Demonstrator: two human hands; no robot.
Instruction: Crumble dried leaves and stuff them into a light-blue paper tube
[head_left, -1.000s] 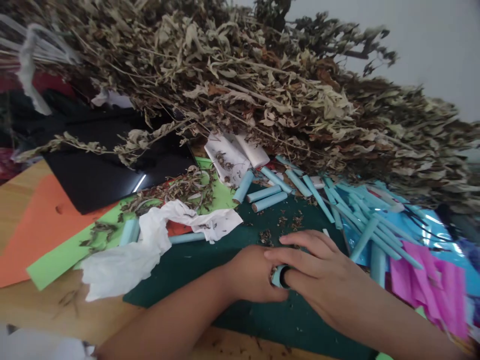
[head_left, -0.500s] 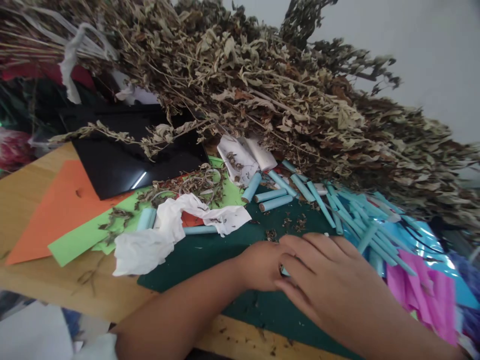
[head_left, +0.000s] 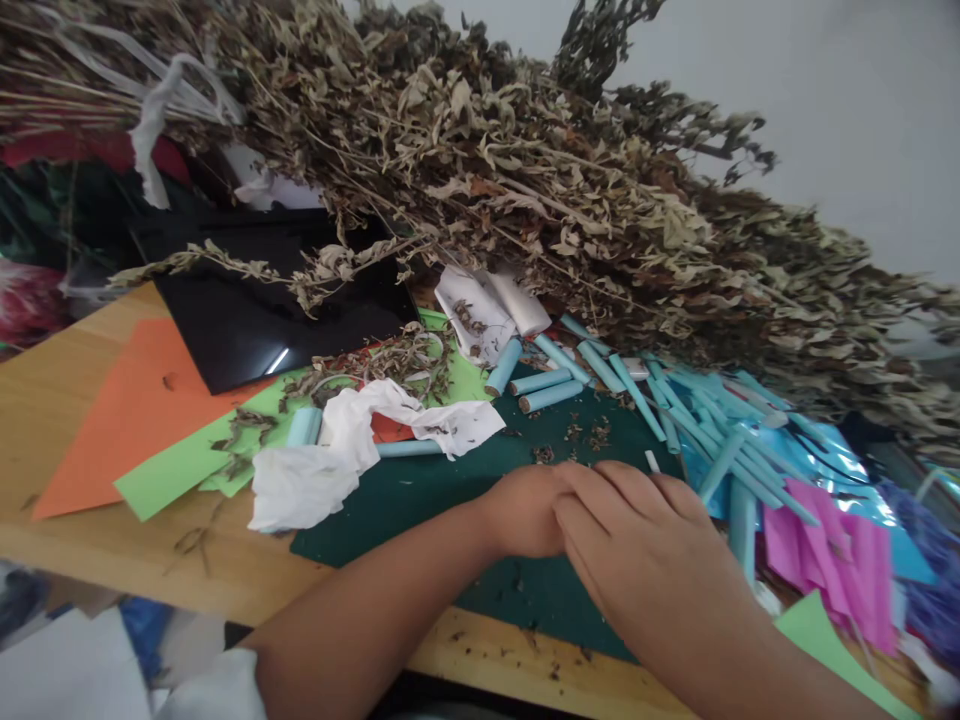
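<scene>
My left hand (head_left: pixel 521 512) is curled into a fist on the dark green mat (head_left: pixel 442 490). The fingers of my right hand (head_left: pixel 649 550) are pressed together and wrapped over its front. The light blue paper roll that showed between them a moment ago is now hidden under the fingers. Several more blue paper rolls (head_left: pixel 551 395) lie just beyond my hands and fan out to the right. Crumbs of dried leaf are scattered on the mat.
A big bundle of dried leafy stalks (head_left: pixel 525 200) overhangs the back of the wooden table (head_left: pixel 150 565). A crumpled white tissue (head_left: pixel 315 480), orange paper (head_left: pixel 127 410), light green paper (head_left: pixel 187 465) and a glossy black sheet (head_left: pixel 247 320) lie left. Pink paper (head_left: pixel 825 540) lies right.
My right hand has closed over the left fist and covered the blue roll. The view has shifted a little, so the table's near edge now shows.
</scene>
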